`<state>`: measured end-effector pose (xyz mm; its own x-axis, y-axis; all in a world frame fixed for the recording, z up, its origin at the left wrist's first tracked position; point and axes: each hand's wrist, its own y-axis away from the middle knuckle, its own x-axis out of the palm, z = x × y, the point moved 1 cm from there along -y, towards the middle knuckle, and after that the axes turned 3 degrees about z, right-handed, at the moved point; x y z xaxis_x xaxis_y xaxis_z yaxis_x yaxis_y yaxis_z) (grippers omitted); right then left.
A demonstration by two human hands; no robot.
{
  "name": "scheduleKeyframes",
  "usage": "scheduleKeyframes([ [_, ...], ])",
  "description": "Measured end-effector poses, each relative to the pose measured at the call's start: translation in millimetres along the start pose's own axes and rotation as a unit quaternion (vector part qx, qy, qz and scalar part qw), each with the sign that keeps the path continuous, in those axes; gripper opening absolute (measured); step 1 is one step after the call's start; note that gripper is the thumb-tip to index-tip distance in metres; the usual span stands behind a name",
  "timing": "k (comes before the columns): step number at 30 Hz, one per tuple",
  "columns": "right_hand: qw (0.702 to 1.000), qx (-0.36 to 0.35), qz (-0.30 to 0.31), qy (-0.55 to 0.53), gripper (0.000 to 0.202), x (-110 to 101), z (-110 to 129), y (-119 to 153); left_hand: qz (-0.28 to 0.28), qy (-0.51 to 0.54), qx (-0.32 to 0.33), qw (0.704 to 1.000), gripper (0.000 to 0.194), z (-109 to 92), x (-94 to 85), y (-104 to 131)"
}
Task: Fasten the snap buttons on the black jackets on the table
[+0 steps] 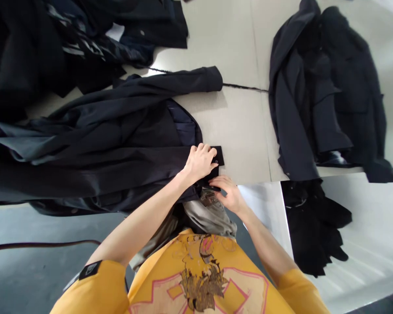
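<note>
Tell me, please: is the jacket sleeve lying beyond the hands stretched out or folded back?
Stretched out: the sleeve runs nearly straight over the table, its cuff pointing right.

There's a soft sheen on this smooth black cloth jacket (94, 170), silky-looking navy lining (185, 124) showing; farther right, at the near edge of the smooth, pale, faintly glossy worktop (240, 135), a matt dark-navy cloth jacket (350, 96).
</note>
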<state>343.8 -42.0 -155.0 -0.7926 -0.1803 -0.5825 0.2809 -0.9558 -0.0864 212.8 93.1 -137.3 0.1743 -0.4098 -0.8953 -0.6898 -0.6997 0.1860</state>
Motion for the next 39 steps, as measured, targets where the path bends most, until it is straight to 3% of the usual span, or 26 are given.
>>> scheduleKeyframes([
  [3, 1.000, 0.020, 0.009, 0.002, 0.016, -1, -3, -2, -0.011, 0.007, 0.011, 1.000, 0.023, 5, 3.2, 3],
  [8, 0.994, 0.084, -0.030, 0.065, 0.027, -12, -12, -18, -0.009, 0.040, 0.024, 0.999, 0.022, 15, 6.1, 5],
  [14, 0.963, 0.260, 0.067, 0.026, 0.042, -38, -15, -54, 0.006, 0.078, 0.033, 0.996, 0.029, 24, 2.2, 0],
  [19, 0.931, 0.349, 0.095, -0.049, 0.052, -50, -23, -66, 0.021, 0.075, 0.005, 0.997, 0.032, 21, -4.1, -6],
  [23, 0.908, 0.390, 0.119, -0.097, 0.053, -52, -33, -70, 0.020, 0.053, 0.000, 0.998, 0.016, 14, -5.6, -7],
  [33, 0.879, 0.427, 0.167, -0.135, 0.049, -56, -40, -81, -0.004, 0.002, -0.025, 1.000, 0.012, 4, 1.9, -4],
  [39, 0.873, 0.437, 0.191, -0.104, 0.060, -56, -39, -82, -0.015, -0.004, -0.035, 0.999, 0.014, 1, 4.1, -5],
])
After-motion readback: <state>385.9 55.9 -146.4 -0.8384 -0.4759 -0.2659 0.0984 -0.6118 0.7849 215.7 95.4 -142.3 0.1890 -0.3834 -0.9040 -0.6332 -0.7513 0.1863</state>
